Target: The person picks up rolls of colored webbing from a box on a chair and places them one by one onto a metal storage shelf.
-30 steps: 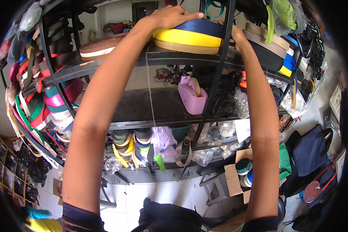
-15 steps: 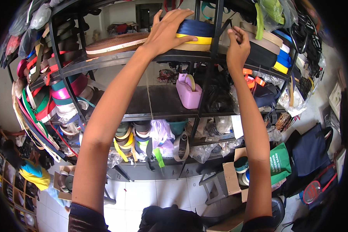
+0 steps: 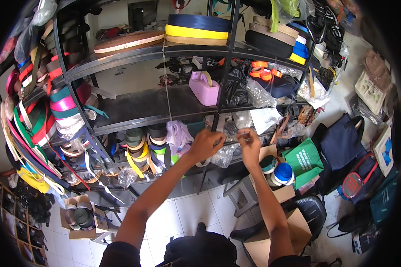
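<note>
Both my hands are held up in front of the lower shelf, a short way apart. My left hand has its fingers curled in, and whatever they hold is too small to make out. My right hand is closed in a pinch, the thumb against the fingers; nothing I can name shows there. Behind them, clear plastic bags lie on the lower shelf. Higher up, a stacked set of navy, yellow and tan webbing rolls rests beside a flat brown roll. A pink tape dispenser sits on the middle shelf.
A black metal rack with upright posts spans the front. Ribbon rolls crowd its left side. At right are a cardboard box of rolls, a green bag and a grey stool. Another box stands at left.
My left hand has left the navy and yellow rolls, and my right hand has come away from the upper shelf. Both have dropped and drawn closer together. The view has shifted too.
</note>
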`<state>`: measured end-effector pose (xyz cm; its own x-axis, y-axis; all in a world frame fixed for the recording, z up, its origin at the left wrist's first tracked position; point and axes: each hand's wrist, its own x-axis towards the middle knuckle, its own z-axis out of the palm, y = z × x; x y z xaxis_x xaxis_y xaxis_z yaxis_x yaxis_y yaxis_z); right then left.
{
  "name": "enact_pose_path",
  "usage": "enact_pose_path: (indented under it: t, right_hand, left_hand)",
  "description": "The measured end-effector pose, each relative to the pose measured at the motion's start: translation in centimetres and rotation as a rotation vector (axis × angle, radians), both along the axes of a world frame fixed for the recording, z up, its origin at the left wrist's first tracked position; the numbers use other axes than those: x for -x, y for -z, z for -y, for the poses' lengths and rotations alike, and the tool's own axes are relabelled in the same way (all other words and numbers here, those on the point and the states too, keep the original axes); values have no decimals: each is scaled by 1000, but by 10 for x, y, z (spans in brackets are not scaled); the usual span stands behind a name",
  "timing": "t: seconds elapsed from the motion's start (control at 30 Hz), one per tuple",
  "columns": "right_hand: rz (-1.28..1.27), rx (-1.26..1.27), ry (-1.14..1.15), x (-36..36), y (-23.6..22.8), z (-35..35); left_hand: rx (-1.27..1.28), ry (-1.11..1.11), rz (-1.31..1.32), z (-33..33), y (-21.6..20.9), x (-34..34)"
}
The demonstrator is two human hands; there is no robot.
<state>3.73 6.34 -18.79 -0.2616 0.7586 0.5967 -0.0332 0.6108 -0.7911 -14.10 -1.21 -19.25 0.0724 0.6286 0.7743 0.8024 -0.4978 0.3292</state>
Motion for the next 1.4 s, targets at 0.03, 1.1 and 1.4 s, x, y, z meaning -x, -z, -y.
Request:
enact_pose_path:
  t: [0.03,1.1,1.4]
  right_hand:
    - [36,13,16,-7,17,10]
    - [327,952,654,-498,311,344]
    - [215,1058,714,-570,324,290]
  left_hand:
    - [97,42,47,5,19,-8]
    - [1562,1104,133,170,357,-521]
    - [1623,926,400,103,372,-604]
